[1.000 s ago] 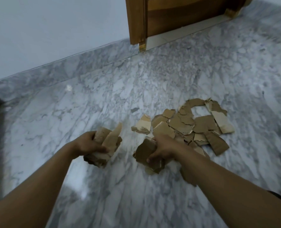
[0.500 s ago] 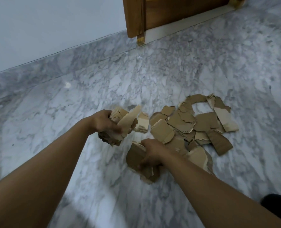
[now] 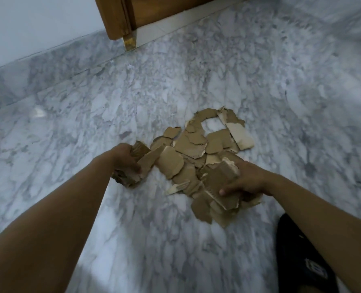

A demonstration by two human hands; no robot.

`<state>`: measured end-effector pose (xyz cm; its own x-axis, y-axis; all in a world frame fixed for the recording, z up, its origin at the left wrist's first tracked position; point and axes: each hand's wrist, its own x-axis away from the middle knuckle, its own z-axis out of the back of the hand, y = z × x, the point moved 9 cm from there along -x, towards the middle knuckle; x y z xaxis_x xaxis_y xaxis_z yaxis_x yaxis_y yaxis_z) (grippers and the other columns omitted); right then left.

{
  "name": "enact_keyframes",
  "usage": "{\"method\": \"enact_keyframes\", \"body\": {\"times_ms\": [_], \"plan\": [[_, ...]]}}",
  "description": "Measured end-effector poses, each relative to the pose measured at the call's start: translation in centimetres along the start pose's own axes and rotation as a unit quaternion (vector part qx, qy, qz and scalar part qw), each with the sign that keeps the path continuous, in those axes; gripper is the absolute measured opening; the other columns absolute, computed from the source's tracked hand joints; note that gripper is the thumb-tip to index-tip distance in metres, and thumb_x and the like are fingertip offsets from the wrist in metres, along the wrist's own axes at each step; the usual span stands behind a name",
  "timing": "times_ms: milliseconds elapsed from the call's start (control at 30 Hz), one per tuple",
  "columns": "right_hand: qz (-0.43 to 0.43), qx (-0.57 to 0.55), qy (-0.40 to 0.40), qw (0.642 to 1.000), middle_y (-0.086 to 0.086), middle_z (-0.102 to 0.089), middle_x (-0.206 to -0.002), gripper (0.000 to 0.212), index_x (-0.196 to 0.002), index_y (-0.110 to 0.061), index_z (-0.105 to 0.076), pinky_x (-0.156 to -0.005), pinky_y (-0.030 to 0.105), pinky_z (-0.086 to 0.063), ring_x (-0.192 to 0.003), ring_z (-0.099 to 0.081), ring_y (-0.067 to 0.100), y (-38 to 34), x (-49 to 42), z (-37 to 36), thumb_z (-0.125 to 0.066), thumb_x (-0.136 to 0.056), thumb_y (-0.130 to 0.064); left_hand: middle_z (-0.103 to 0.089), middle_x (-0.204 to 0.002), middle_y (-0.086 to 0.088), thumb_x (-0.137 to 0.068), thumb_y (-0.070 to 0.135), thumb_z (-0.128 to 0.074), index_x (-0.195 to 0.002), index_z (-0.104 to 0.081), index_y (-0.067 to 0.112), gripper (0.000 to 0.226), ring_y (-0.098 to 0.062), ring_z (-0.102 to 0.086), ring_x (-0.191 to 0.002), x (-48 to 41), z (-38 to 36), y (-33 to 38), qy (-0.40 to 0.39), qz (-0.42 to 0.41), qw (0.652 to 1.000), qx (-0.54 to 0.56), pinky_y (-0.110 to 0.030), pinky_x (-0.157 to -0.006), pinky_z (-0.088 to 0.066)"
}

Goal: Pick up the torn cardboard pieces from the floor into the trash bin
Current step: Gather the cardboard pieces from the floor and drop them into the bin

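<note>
Left hand [image 3: 124, 158] grips a wad of torn cardboard [image 3: 131, 176] at the pile's left edge. Right hand [image 3: 246, 179] clamps a corrugated piece [image 3: 219, 180] at the near right. Loose pieces [image 3: 198, 142] lie spread on the marble floor [image 3: 69, 123] between and beyond. Wooden door frame [image 3: 118, 17] stands behind; dark shoe [image 3: 302, 261] at near right.

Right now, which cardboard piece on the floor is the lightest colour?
The cream strip on the right edge of the pile; the rest look brown.
</note>
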<state>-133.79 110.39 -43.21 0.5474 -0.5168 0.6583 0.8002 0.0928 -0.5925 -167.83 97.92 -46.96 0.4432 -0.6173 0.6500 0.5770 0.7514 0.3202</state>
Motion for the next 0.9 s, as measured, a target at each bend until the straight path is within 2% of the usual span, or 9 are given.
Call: {"method": "enact_keyframes", "body": {"times_ms": [100,200,267,333,433,533,733,833,900], "plan": [[-0.072,0.035,-0.033,0.996,0.002,-0.068,-0.113,0.070,-0.118,-0.018,-0.062,-0.072,0.025,-0.056,-0.096,-0.065,0.015,2.2,0.8,-1.5,-0.096,-0.060,-0.036,-0.070,-0.095,-0.007,-0.040,0.037,-0.083,-0.095,-0.064,0.018,0.062,-0.022,-0.066,-0.085,0.9,-0.2,0.0,0.001,0.005,1.000,0.020,-0.037,-0.079,-0.058],[-0.092,0.048,-0.044,0.994,0.003,-0.069,-0.110,0.069,-0.113,-0.014,-0.064,-0.089,0.038,-0.058,-0.098,-0.066,0.019,2.3,1.4,-3.2,-0.096,-0.058,-0.042,-0.061,-0.102,-0.005,-0.053,0.028,-0.086,-0.112,-0.042,0.021,0.074,-0.025,-0.061,-0.096,1.3,-0.5,-0.3,0.015,0.012,0.998,0.060,-0.039,-0.080,-0.054],[-0.083,0.067,-0.030,0.994,-0.002,-0.063,-0.103,0.064,-0.107,-0.014,-0.060,-0.084,0.034,-0.056,-0.098,-0.062,0.019,1.3,1.7,-4.7,-0.093,-0.062,-0.045,-0.061,-0.103,-0.005,-0.056,0.026,-0.087,-0.114,-0.039,0.027,0.075,-0.026,-0.061,-0.096,1.4,-0.7,-0.3,0.017,0.000,0.997,0.070,-0.039,-0.079,-0.054],[-0.069,0.074,0.005,0.995,-0.006,-0.058,-0.096,0.053,-0.096,-0.020,-0.056,-0.071,0.029,-0.052,-0.094,-0.059,0.017,0.2,1.4,-6.5,-0.092,-0.065,-0.044,-0.066,-0.102,-0.005,-0.045,0.033,-0.085,-0.105,-0.049,0.027,0.071,-0.024,-0.065,-0.092,1.2,-0.9,0.0,0.009,-0.025,0.999,0.042,-0.041,-0.077,-0.058],[-0.045,0.107,0.049,0.992,0.004,-0.059,-0.121,0.062,-0.113,-0.018,-0.061,-0.080,0.036,-0.054,-0.107,-0.060,0.027,-1.0,0.0,-9.0,-0.090,-0.065,-0.046,-0.059,-0.111,-0.004,-0.048,0.035,-0.083,-0.113,-0.047,0.030,0.075,-0.024,-0.062,-0.094,1.7,-0.5,0.4,-0.026,-0.025,0.997,-0.075,-0.042,-0.077,-0.058],[-0.066,0.120,0.069,0.988,0.008,-0.060,-0.121,0.063,-0.122,-0.019,-0.056,-0.083,0.039,-0.053,-0.106,-0.061,0.030,-1.0,-1.1,-9.1,-0.088,-0.071,-0.038,-0.041,-0.131,-0.007,-0.057,0.030,-0.088,-0.139,-0.026,0.041,0.103,-0.032,-0.056,-0.107,1.8,0.2,0.1,-0.062,-0.005,0.978,-0.199,-0.048,-0.084,-0.057],[-0.073,0.107,0.005,0.992,0.010,-0.053,-0.138,0.087,-0.140,-0.018,-0.043,-0.097,0.045,-0.051,-0.118,-0.056,0.032,-0.8,-1.8,-9.8,-0.090,-0.070,-0.040,-0.006,-0.158,-0.003,-0.058,0.024,-0.092,-0.154,0.001,0.039,0.135,-0.039,-0.040,-0.134,1.5,-1.4,0.7,-0.078,-0.035,0.969,-0.233,-0.050,-0.099,-0.050],[-0.041,0.112,-0.032,0.992,0.008,-0.046,-0.147,0.102,-0.150,-0.017,-0.034,-0.099,0.041,-0.049,-0.127,-0.051,0.030,-1.5,-1.7,-9.4,-0.091,-0.069,-0.040,-0.021,-0.151,0.000,-0.056,0.028,-0.092,-0.154,-0.011,0.032,0.128,-0.037,-0.050,-0.124,1.5,-2.2,1.2,-0.038,-0.031,0.967,-0.249,-0.052,-0.101,-0.044],[-0.032,0.087,-0.046,0.995,0.004,-0.059,-0.130,0.081,-0.131,-0.019,-0.050,-0.081,0.029,-0.051,-0.107,-0.059,0.020,-1.5,-1.4,-8.4,-0.092,-0.066,-0.041,-0.045,-0.137,-0.001,-0.057,0.029,-0.090,-0.143,-0.029,0.028,0.105,-0.033,-0.055,-0.116,1.8,-2.3,1.7,-0.019,-0.049,0.965,-0.257,-0.055,-0.101,-0.037]]}}
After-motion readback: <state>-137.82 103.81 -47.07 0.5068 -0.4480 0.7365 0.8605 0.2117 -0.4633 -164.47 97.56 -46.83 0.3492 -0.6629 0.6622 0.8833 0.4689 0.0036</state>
